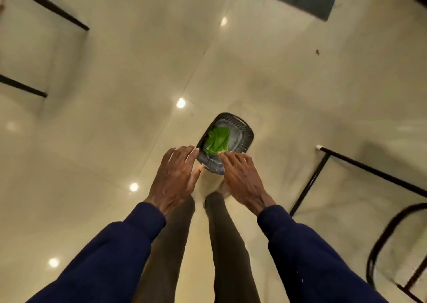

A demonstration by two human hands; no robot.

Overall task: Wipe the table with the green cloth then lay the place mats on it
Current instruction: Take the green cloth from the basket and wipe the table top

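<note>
Cream tiled floor lies open around a dark basin holding the green cloth; left hand and right hand reach down, fingers spread apart.

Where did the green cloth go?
The green cloth lies inside a dark basin on the floor, mid-frame in the head view, just beyond the fingertips of the right hand and the left hand.

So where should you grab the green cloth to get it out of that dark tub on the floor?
Pinch the green cloth at its near corner, where it bunches up by the right hand. Come straight down from above, because the dark tub walls ring it and block the sides. The crumpled folds stick up, so that gives a good grip. The left hand could steady the tub's rim.
</note>
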